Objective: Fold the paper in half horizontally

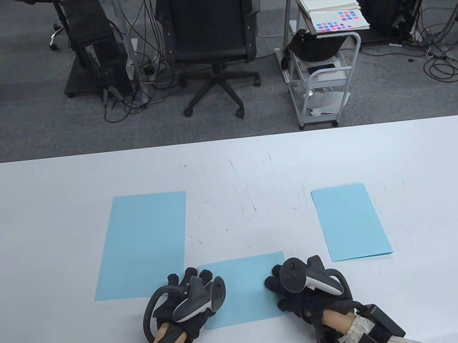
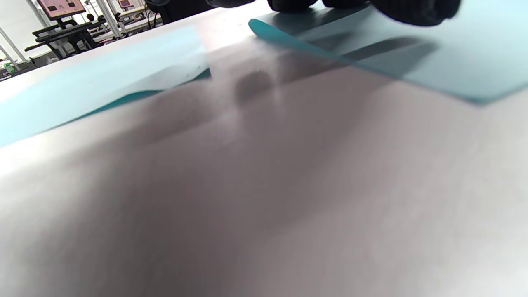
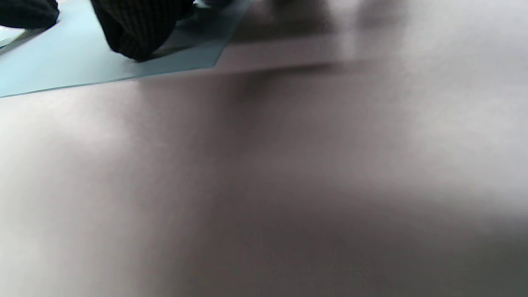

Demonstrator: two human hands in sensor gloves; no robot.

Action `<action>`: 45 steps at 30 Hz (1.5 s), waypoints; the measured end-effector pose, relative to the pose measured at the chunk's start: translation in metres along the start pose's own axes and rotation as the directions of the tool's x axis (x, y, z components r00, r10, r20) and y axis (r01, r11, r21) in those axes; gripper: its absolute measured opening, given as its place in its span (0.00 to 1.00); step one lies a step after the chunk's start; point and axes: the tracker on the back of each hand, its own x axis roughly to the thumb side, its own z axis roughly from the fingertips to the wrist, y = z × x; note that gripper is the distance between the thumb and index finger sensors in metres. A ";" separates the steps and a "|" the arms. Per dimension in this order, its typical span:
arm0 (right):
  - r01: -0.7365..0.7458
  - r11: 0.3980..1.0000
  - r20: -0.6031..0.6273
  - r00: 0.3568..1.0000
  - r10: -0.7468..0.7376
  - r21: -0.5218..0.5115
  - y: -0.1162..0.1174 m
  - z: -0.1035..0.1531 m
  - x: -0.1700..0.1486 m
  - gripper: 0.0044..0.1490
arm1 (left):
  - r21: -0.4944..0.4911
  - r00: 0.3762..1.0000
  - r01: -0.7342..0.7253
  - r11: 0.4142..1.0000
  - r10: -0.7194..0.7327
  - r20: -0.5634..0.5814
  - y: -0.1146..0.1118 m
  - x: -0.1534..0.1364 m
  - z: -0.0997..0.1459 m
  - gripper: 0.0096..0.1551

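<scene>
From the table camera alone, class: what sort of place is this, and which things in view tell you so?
Probably an office or lab workspace: a white table on grey carpet, a black swivel chair behind it, a computer tower trailing cables, and a wheeled cart stacked with paper.

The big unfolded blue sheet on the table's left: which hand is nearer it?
Left. The left hand sits just off the big sheet's near right corner; the right hand is farther right, across the small blue paper both hands touch.

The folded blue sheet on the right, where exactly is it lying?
In the table view the folded sheet lies flat on the table's right side, beyond and to the right of the right hand, untouched.
</scene>
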 end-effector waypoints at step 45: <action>-0.009 1.000 -0.004 1.000 0.009 0.006 0.001 -0.001 -0.001 0.41 | -0.118 0.996 -0.044 0.992 0.053 0.074 0.022 0.057 -0.049 0.35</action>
